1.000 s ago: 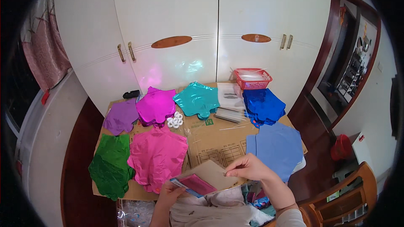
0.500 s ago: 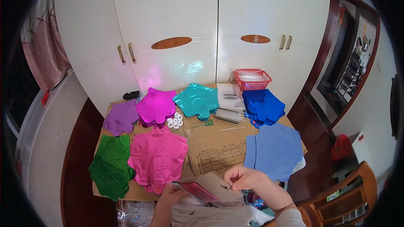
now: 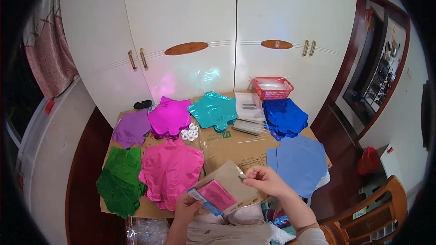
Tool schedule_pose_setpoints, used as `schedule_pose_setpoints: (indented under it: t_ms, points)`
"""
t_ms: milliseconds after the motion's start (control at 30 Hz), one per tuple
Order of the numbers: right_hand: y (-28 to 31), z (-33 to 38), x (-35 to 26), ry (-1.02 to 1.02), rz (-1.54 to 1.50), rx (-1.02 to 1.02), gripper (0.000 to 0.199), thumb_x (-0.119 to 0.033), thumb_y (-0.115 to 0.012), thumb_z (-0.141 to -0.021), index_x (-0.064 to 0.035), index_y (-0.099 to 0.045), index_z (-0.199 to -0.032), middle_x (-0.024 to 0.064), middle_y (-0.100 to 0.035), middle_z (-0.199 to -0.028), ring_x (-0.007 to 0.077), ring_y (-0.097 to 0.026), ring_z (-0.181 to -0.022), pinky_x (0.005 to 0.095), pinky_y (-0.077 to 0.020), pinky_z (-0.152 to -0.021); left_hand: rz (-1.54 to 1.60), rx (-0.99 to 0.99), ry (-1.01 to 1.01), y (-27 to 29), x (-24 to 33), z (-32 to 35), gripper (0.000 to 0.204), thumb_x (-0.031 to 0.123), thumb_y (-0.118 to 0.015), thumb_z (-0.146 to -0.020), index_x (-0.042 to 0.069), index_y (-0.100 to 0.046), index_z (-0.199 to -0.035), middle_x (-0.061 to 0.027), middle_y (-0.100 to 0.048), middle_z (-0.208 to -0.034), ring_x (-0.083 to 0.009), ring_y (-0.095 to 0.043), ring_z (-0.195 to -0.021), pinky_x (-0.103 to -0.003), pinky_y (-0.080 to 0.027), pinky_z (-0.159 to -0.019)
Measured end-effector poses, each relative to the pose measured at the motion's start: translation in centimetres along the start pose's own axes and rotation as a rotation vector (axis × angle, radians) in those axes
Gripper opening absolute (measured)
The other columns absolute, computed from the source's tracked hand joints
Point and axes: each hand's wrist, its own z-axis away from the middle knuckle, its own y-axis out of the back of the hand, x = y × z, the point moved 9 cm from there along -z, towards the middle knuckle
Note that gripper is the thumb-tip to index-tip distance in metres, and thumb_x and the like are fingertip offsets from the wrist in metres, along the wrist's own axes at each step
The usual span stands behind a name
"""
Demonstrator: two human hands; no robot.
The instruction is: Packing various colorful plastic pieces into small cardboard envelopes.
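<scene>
In front of my body I hold a clear plastic bag (image 3: 228, 175) at a tilt. Inside it lie a folded pink foil piece (image 3: 219, 195) and a blue and white card (image 3: 204, 202). My left hand (image 3: 187, 205) grips the bag's lower left corner, by the card. With its fingertips pinched together, my right hand (image 3: 265, 180) has hold of the bag's upper right edge. Just beyond my left hand lies a stack of pink, flat, star-shaped foil balloons (image 3: 172, 170). Light blue ones (image 3: 299, 165) lie beyond my right hand.
Cardboard (image 3: 220, 152) covers the table. More flat foil pieces lie around: green (image 3: 120, 181), purple (image 3: 131, 128), magenta (image 3: 169, 117), teal (image 3: 213, 110), dark blue (image 3: 285, 117). White ribbon rolls (image 3: 189, 132), clear bags (image 3: 249, 127) and a red basket (image 3: 274, 94) stand farther back. A wooden chair (image 3: 374, 215) is at right.
The bag has risen and tipped up toward the table, so the pink foil and blue card show more fully. My right hand has moved slightly up and right with its edge.
</scene>
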Motion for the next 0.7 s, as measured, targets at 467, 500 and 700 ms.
schedule_pose_setpoints:
  t_ms: [467,500,700]
  points:
    - [9.5,-9.8,9.8,0.009,0.432,0.026,0.009,-0.012,-0.065,-0.083,-0.0037,-0.064,-0.086,-0.0005,-0.056,-0.061,0.0104,-0.051,-0.057,0.0278,-0.0424,-0.055,-1.510,-0.409,-0.727,-10.3,-0.2,-0.2,0.047,0.032,-0.066,-0.079,0.011,-0.055,-0.121,-0.0171,-0.052,-0.122,-0.0346,-0.046,-0.118,-0.047,-0.036,-0.098]
    - [9.9,-10.2,9.8,0.018,0.590,0.053,0.010,-0.012,-0.064,-0.082,-0.0036,-0.064,-0.088,0.0015,-0.058,-0.066,0.0129,-0.054,-0.061,0.0285,-0.0440,-0.058,-1.557,-0.493,-0.765,-11.2,-1.1,0.0,0.050,0.036,-0.064,-0.081,0.013,-0.054,-0.124,-0.0175,-0.051,-0.125,-0.0364,-0.046,-0.118,-0.048,-0.035,-0.099]
    - [10.4,-12.1,6.2,0.418,1.431,0.301,0.018,-0.010,-0.057,-0.077,-0.0052,-0.064,-0.093,0.0110,-0.062,-0.086,0.0274,-0.060,-0.085,0.0364,-0.0490,-0.073,-1.616,-0.459,-0.722,-12.0,-2.3,-0.5,0.058,0.048,-0.063,-0.078,0.013,-0.055,-0.123,-0.0187,-0.051,-0.125,-0.0363,-0.045,-0.119,-0.051,-0.032,-0.101]
